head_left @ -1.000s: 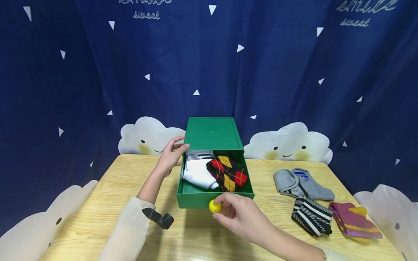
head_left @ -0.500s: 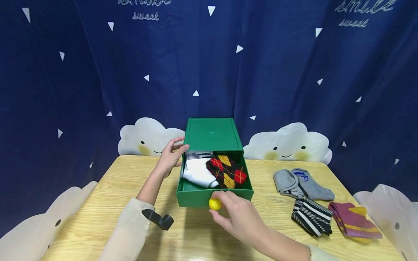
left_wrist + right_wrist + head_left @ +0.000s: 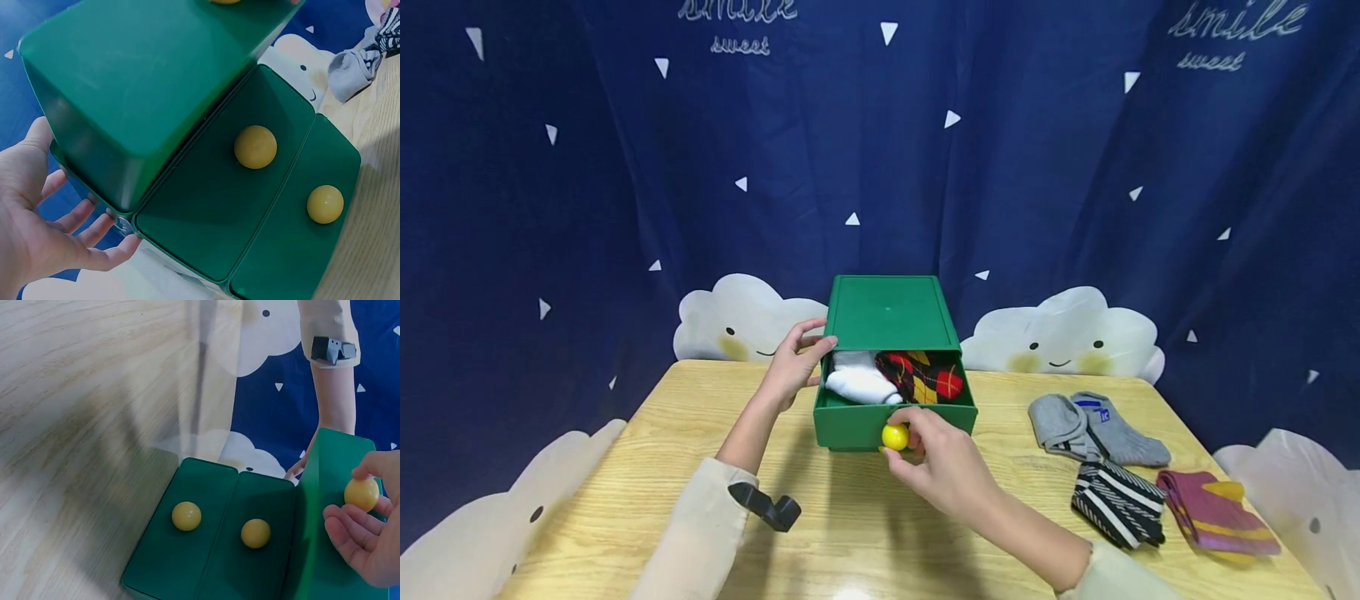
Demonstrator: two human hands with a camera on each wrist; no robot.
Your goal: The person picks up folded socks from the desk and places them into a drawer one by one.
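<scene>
A green drawer cabinet (image 3: 891,312) stands at the table's far side, its top drawer (image 3: 850,427) pulled partway out. Inside that drawer lie a white sock (image 3: 861,383) and a red, black and yellow argyle sock (image 3: 921,379), both partly under the cabinet's top. My right hand (image 3: 951,467) pinches the drawer's round yellow knob (image 3: 895,437) between thumb and fingers. On the cabinet's left side rests my left hand (image 3: 790,362), fingers spread and thumb at the top edge. The left wrist view shows the left hand (image 3: 56,219) beside the cabinet's wall.
Two lower drawers with yellow knobs (image 3: 255,147) are closed. At the table's right lie grey socks (image 3: 1097,425), black-and-white striped socks (image 3: 1120,504) and maroon socks with yellow bands (image 3: 1217,512). A blue curtain (image 3: 880,150) with white clouds hangs behind the wooden table (image 3: 700,433).
The top drawer has slid back toward the cabinet with my right hand on its knob, hiding more of the socks. My left hand stays at the cabinet's side.
</scene>
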